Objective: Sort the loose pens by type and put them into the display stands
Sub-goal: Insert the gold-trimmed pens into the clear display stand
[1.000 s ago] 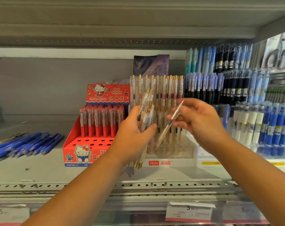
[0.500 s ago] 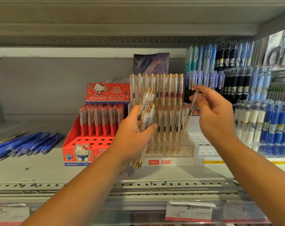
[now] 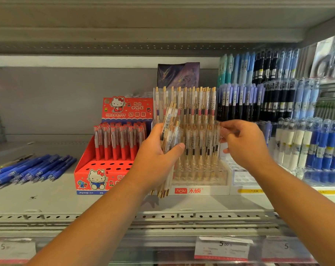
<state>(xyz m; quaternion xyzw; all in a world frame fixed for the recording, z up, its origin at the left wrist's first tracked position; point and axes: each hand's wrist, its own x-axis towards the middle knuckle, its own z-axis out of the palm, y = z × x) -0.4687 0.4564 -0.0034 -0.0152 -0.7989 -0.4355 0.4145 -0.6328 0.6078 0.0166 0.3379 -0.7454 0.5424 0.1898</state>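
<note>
The step in hand is judged to be the loading of clear, gold-clipped pens into the clear stand [image 3: 199, 190], which is standing on the shelf [image 3: 48, 200]; the left hand [image 3: 157, 162] is gripping a bundle of pens [image 3: 169, 129] upright just in front of the stand's left end, its fingers and thumb wrapping round the barrels; the right hand [image 3: 243, 146] is reaching to the stand's right end, its fingers [image 3: 228, 131] curling in and apparently pinching the top of a single pen [image 3: 218, 137] going into the front row; whether that pen is fully seated cannot be told; the next move is calling for a release, then a fresh pen drawn from the bundle and lined up tip-down over a free hole; close-standing neighbour pens are crowding the stand, and the bundle is hiding its left side; a red stand [image 3: 105, 169] is sitting just left of the clear stand, showing open holes; loose blue pens [image 3: 32, 169] are lying well to its left, awaiting sorting; blue-and-white pens [image 3: 306, 146] are standing to its right.
</note>
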